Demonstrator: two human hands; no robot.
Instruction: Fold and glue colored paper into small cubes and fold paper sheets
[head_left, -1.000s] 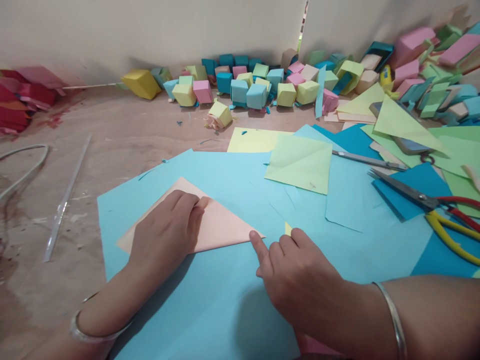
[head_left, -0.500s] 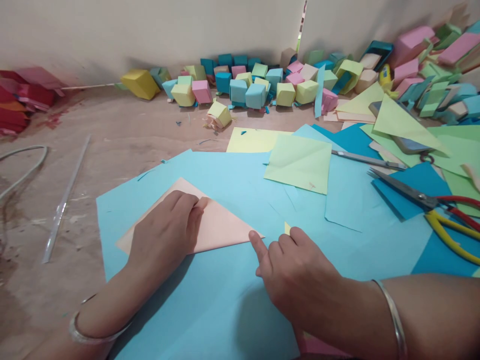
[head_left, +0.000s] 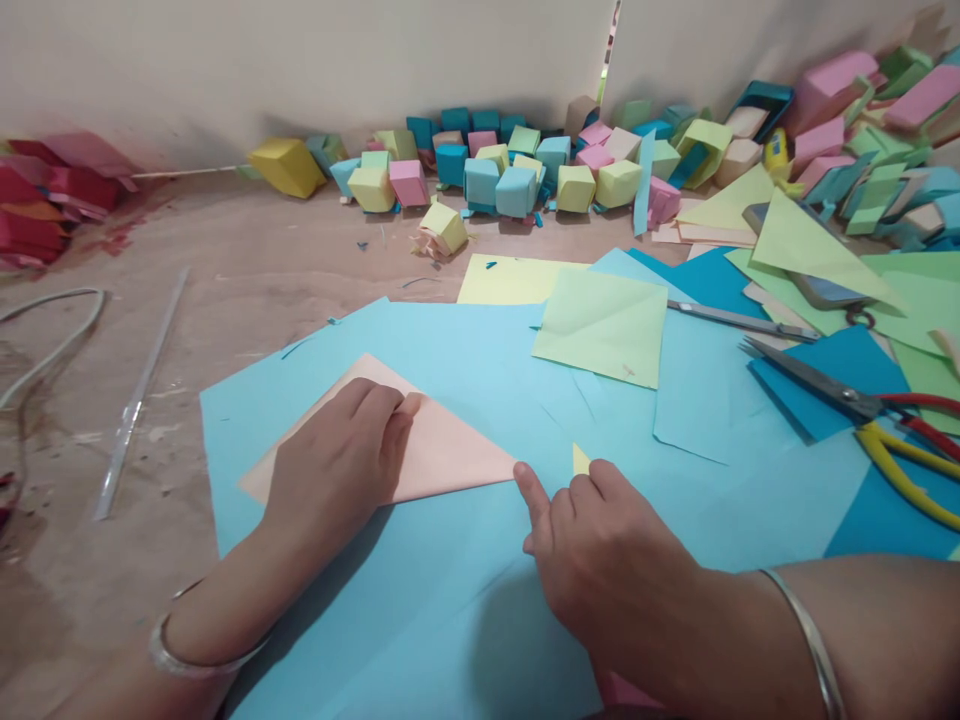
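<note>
A peach sheet of paper (head_left: 442, 455), folded into a triangle, lies on a large light blue sheet (head_left: 420, 580). Across its middle rests my left hand (head_left: 341, 440), fingers bent and pressed together on the paper, holding it down. My right hand (head_left: 600, 530) is at the triangle's right corner, one finger stretched out with its tip at the point. Its other fingers are curled under, and whatever they may hold is hidden. Just beyond the knuckles shows the tip of a small yellow piece (head_left: 580, 458).
Scissors with red and yellow handles (head_left: 855, 400) lie open at right, near a second metal blade (head_left: 742, 318). A green square sheet (head_left: 600, 325) lies beyond my hands. Several coloured paper boxes (head_left: 517, 190) line the wall. A clear plastic strip (head_left: 142, 400) lies left.
My right finger has slid slightly right, from just inside the triangle's corner to its very tip. My left hand stays in place on the paper. The view has shifted a little.
</note>
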